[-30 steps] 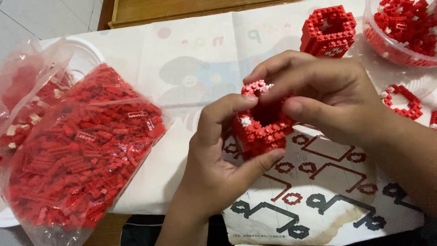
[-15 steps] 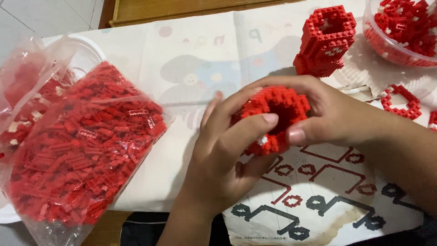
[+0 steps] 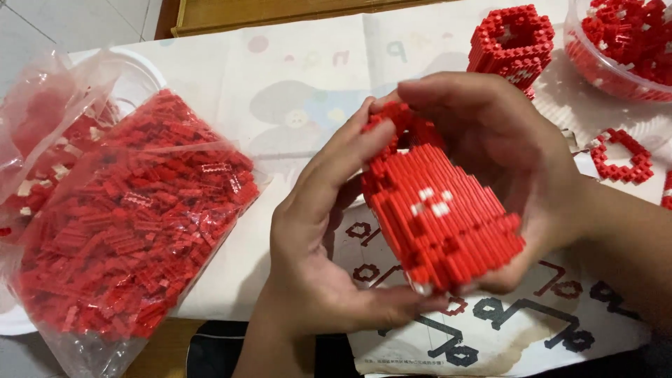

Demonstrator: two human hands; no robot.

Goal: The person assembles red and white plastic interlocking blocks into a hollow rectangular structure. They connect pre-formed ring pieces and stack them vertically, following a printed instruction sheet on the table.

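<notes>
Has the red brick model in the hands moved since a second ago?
Yes. The red brick model has turned in both hands, its long side with white bricks now facing up, while the bag of red bricks at left stays put.

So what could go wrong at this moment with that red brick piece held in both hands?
1. The red brick model is tilted and cradled between the left hand and right hand above the instruction sheet; squeezing could pop bricks loose.
2. If it slips, it might land on the small red ring nearby.
</notes>
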